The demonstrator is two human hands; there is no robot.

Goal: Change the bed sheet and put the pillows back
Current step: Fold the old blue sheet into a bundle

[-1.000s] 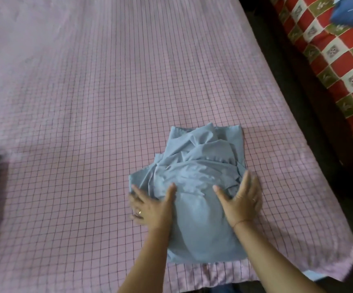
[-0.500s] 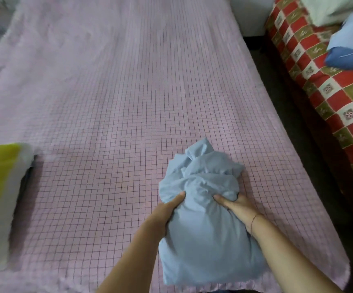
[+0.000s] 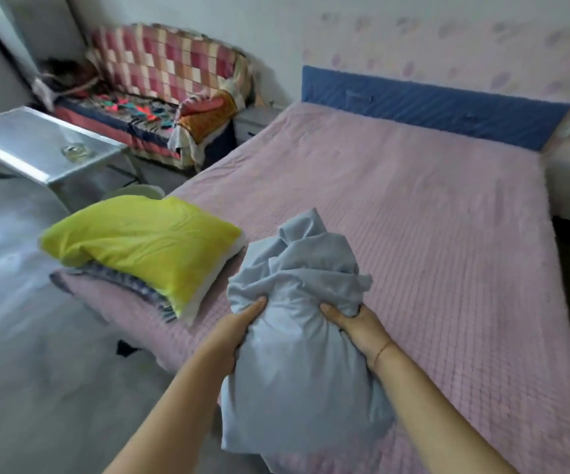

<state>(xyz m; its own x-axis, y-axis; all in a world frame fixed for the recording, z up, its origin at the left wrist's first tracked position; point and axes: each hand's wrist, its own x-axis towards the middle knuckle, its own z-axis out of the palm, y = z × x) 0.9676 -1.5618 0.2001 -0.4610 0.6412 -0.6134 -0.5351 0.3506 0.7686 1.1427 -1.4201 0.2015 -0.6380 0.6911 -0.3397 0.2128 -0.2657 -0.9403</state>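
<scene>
While between left hand (image 3: 239,330) and right hand (image 3: 357,325), blue pillow (image 3: 297,374) lengthwise toward headboard (image 3: 430,107).

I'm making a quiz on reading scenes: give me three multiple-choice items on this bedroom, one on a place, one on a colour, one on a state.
1. Where does the yellow pillow lie?
A) on a chair
B) at the near left corner of the bed, left of the blue bundle
C) on the floor

2. What colour is the headboard?
A) brown
B) green
C) blue

3. How is the blue bundle held?
A) gripped by the left hand and the right hand
B) by one hand alone
C) lying untouched

Answers:
1 B, it lies at that corner, beside the bundle.
2 C, a blue padded strip runs along the wall.
3 A, fingers of both hands curl into the cloth.
</scene>
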